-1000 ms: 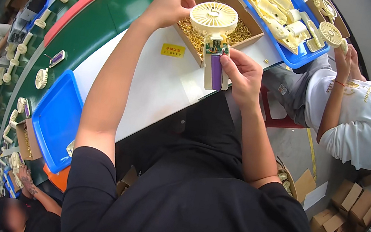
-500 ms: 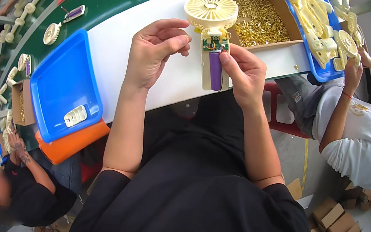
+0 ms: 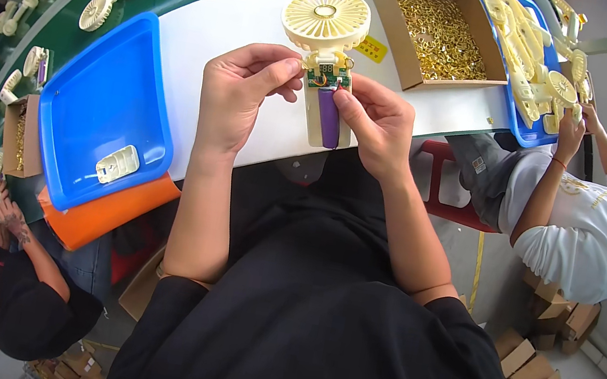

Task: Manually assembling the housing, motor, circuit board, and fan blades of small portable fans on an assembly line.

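A cream handheld fan (image 3: pixel 325 21) with a round slatted head stands over the white work surface, its handle opened up. Inside the handle show a green circuit board (image 3: pixel 320 79) with a small display and thin wires, and a purple cylindrical battery (image 3: pixel 327 119). My right hand (image 3: pixel 380 132) grips the handle from the right, thumb beside the top of the battery. At the left of the fan's neck, my left hand (image 3: pixel 235 96) pinches thumb and forefinger together; what lies between them is too small to make out. A small gold ring (image 3: pixel 349 64) sits at the neck's right side.
A cardboard box (image 3: pixel 395 39) of gold metal clips stands at the back right, beside a blue tray (image 3: pixel 509 104) of cream fan parts. At left, another blue tray (image 3: pixel 90 111) holds a cream cover (image 3: pixel 118 163). Co-workers sit on both sides.
My left hand has moved from beside the fan to its neck, fingertips now touching there. The fan, in my right hand, has shifted slightly left in view as the whole view shifted.
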Motion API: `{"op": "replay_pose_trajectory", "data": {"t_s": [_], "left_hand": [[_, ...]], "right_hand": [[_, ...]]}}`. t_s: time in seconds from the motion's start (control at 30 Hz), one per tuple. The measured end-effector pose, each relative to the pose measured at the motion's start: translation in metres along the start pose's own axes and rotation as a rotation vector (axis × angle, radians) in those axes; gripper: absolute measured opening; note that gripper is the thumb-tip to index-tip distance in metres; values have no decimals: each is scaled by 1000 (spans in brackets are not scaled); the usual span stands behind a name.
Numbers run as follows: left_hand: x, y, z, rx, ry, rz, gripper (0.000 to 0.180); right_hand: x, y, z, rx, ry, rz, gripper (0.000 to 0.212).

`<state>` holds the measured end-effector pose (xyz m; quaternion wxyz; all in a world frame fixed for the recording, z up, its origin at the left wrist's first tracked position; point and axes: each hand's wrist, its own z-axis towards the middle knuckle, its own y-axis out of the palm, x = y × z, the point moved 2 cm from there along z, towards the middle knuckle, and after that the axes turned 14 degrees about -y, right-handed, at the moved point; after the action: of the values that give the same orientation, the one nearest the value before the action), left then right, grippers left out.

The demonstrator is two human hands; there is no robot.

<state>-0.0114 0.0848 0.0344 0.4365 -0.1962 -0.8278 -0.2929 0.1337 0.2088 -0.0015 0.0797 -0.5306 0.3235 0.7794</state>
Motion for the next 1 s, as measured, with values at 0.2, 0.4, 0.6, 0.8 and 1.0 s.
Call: {"op": "replay_pose_trajectory", "data": {"t_s": [0.2, 0.4, 0.6, 0.8, 1.0], "left_hand": [[16, -6, -2, -17, 86, 356, 12], [27, 1, -9, 38, 41, 451, 10], [28, -6, -6, 68, 76, 440, 9], [18, -8, -5, 51, 111, 482, 9], [7, -10, -3, 62, 192, 476, 10]], "right_hand": [[3, 1, 0, -55, 53, -45, 27], [4, 1, 0, -66, 75, -65, 28], [10, 4, 2, -73, 87, -123, 30], [10, 5, 1, -104, 122, -113, 29], [15, 4, 2, -122, 114, -86, 30]]}}
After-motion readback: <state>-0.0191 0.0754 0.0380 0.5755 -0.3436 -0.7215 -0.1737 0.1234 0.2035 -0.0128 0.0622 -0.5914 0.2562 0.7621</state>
